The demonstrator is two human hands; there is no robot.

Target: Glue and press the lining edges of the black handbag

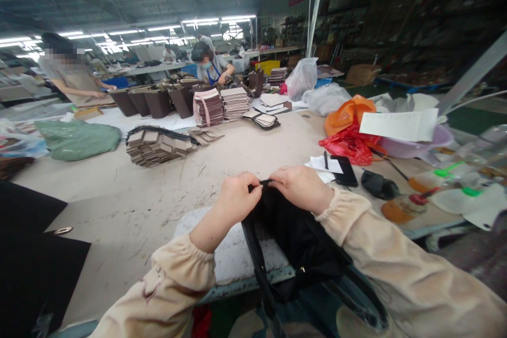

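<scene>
A black bag [304,237] with long straps hangs over the front edge of the worktable, partly in my lap. Its upper edge is pinched by my left hand [240,195], thumb and fingers pressed together. Just to the right, my right hand [299,187] grips the same edge, fingers bent over it. The two hands are close together with a short stretch of black edge between them. A small shiny metal piece [302,270] shows on the bag's lower part. Under the bag lies a pale, stained sheet [222,248].
Stacked tan pieces [158,147] and a green bag [79,139] lie to the left. Black panels [35,259] cover the near left. A phone [344,170], a purple basin [439,137] and glue bottles [404,208] stand right. Two people [208,63] work behind brown bags [156,103].
</scene>
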